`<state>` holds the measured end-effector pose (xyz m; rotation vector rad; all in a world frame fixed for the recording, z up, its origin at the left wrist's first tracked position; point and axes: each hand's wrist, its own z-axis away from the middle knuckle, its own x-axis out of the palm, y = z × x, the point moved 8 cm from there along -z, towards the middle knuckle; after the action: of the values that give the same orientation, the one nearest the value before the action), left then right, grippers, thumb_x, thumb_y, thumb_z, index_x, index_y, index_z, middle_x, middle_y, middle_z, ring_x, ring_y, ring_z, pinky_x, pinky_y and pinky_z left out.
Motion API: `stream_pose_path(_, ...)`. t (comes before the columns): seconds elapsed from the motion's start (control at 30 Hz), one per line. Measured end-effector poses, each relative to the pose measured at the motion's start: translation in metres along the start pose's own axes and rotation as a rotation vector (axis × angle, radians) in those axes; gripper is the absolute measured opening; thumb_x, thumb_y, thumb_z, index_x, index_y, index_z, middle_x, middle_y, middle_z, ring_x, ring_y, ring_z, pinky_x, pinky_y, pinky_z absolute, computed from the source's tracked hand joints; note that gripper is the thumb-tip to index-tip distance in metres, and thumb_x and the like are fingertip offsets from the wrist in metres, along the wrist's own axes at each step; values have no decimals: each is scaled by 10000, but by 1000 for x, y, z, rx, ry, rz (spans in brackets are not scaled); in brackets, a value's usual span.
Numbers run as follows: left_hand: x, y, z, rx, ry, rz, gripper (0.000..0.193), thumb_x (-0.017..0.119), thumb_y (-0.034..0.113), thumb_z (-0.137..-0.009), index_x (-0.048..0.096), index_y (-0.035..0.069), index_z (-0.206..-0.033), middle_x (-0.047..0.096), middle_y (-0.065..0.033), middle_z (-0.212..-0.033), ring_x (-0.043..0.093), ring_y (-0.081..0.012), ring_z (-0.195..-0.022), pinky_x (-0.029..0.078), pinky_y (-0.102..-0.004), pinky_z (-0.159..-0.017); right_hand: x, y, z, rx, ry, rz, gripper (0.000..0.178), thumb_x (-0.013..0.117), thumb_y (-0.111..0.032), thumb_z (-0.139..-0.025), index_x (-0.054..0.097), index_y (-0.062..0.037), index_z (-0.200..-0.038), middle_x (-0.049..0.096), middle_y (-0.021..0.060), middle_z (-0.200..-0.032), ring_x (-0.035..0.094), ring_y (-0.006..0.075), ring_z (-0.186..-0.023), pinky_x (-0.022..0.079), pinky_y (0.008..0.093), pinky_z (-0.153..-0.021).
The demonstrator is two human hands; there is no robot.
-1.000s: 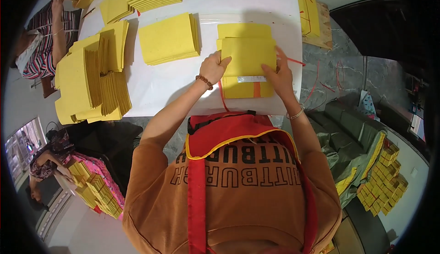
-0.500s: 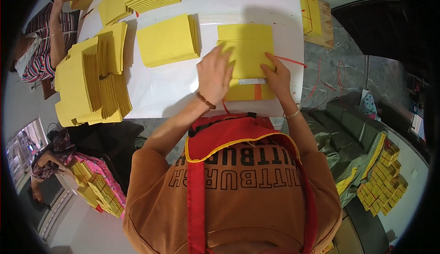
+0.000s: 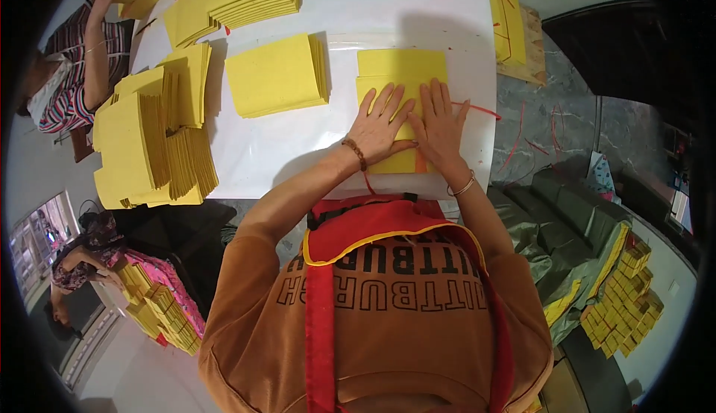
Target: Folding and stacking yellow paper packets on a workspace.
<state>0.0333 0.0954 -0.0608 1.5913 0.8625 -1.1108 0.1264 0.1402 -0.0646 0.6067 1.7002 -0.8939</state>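
In front of me on the white table lies a yellow folded sheet (image 3: 401, 64) that looks like stiff paper. My left hand (image 3: 380, 121) rests flat on its left part, fingers stretched out. My right hand (image 3: 440, 124) lies flat on its right part, fingers pointing away from me, thumbs close together. An orange strip (image 3: 421, 162) shows at the near edge below my hands. A red string (image 3: 481, 112) sticks out from under the sheet on the right, and another red string end (image 3: 368, 183) hangs at the near left. My palms hide the middle of the sheet.
A small yellow stack (image 3: 276, 76) lies left of my hands, with larger stacks (image 3: 130, 144) beyond it. A co-worker's arm (image 3: 94, 55) reaches in at the far left; another person (image 3: 82, 253) bends near yellow bundles. Bundles (image 3: 623, 301) are piled at the lower right, beside green sheeting (image 3: 526, 227).
Both hands have come down flat onto the yellow sheet and closer together. The pale strip seen before near its front edge is now out of sight. The view has shifted slightly.
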Motion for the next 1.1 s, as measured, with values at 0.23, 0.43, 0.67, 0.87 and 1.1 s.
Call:
stream_pose_path(0.23,-1,22,-3,110,15,-291,568,570,325,-792,474,-26,-1228,478,-268,-1199,465,-356,-1106,393,-437,-907,8,7,0,52,-55,-90,535,413,-350,-926,352,-54,-1367,258,147,-1461,222,286,-1359,79,614,-1045)
stream_pose_path(0.43,-19,19,-21,42,-216,-292,409,527,138,-773,514,-27,-1147,575,-234,-1053,574,-317,-933,476,-353,-754,-30,42,-6,164,223,-743,505,324,-307,-973,302,-16,-1385,285,140,-1454,262,290,-1343,143,455,-1095)
stream_pose_path(0.67,-193,-34,50,-31,627,-279,470,532,65,-749,541,102,-1217,556,-123,-1182,529,-276,-1079,409,-403,-888,-39,46,-2,407,258,-1224,463,341,-258,-976,334,-19,-1372,363,104,-1404,378,208,-1276,288,317,-1042)
stream_pose_path(0.87,-143,-134,88,-243,438,-447,591,532,-7,-706,510,163,-1272,514,-89,-1265,474,-269,-1155,363,-420,-936,1,-52,-33,195,-232,-1222,443,481,-149,-927,390,-36,-1347,380,107,-1393,450,187,-1194,333,293,-1002)
stream_pose_path(1.1,-113,-143,84,-289,239,-376,504,534,72,-756,524,209,-1240,521,-68,-1230,479,-258,-1130,366,-424,-931,34,-124,-62,203,-325,-1306,477,518,-169,-894,392,-34,-1334,415,145,-1322,490,219,-1071,382,325,-943)
